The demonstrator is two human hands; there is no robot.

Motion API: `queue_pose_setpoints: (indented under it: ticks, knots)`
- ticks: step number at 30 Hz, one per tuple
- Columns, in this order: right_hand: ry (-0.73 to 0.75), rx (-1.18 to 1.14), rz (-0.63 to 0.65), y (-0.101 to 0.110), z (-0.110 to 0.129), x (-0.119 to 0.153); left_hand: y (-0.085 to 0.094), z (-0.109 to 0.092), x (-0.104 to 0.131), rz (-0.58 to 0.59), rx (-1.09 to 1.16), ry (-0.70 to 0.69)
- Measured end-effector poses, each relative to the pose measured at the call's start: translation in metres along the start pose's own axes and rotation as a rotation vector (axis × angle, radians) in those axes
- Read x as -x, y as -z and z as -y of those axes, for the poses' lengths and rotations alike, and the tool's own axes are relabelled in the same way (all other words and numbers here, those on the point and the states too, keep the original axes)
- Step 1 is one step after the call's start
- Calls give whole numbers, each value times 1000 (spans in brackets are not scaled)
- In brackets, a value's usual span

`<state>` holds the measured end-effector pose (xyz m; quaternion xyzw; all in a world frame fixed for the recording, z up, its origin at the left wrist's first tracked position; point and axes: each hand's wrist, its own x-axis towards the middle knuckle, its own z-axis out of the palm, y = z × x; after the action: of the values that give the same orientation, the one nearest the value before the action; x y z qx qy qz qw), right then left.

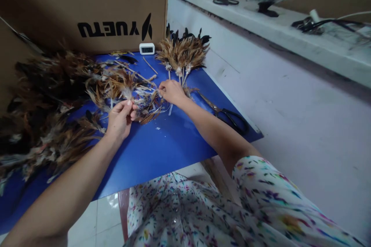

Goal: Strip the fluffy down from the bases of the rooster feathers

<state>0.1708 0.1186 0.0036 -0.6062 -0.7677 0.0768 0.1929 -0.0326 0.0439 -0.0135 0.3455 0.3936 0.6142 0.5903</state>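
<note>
Over the blue tabletop, my left hand (120,117) is closed in a pinch, thumb against the fingers. A pale, fluffy feather (126,93) shows at its fingertips. My right hand (173,92) also pinches, beside a tangle of whitish scraps and feather bits (145,98); what lies between its fingertips is too small to make out. Brown feathers (111,85) are heaped just beyond my left hand. Behind my right hand lie brown-and-black feather bundles (185,52) with pale sticks for stems. Black-handled scissors (232,119) rest under and beyond my right forearm.
Large dark and brown feather piles (43,123) cover the table's left side. A cardboard box (116,7) stands behind, with a small white digital clock (147,49) before it. Thin sticks (150,65) lie nearby. A wall ledge (278,17) at right holds another pair of scissors (223,0) and cables.
</note>
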Motion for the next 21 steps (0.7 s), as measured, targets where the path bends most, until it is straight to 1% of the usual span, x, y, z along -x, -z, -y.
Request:
queue_pose_setpoints:
  ticks: [3, 6, 8, 10, 13, 15, 18, 21]
  knots:
    - [-108, 83, 116, 1, 7, -12, 0, 1, 0, 11, -13, -12]
    - [-137, 91, 186, 0, 11, -17, 1, 3, -1, 17, -21, -8]
    - [-129, 56, 207, 0, 10, -18, 1, 3, -1, 17, -20, -2]
    - [-111, -27, 174, 0, 6, -15, 1, 4, -1, 16, -16, -1]
    - [-75, -259, 33, 1, -2, -8, 1, 4, -1, 23, -17, -3]
    - [-76, -482, -18, 3, -6, 0, 1, 4, -1, 32, -19, -1]
    - [-144, -870, 23, 6, -7, 15, 1, 4, -1, 45, -13, -5]
    - [-211, -1138, 86, 9, -3, 29, 1, 4, 0, 72, 1, 5]
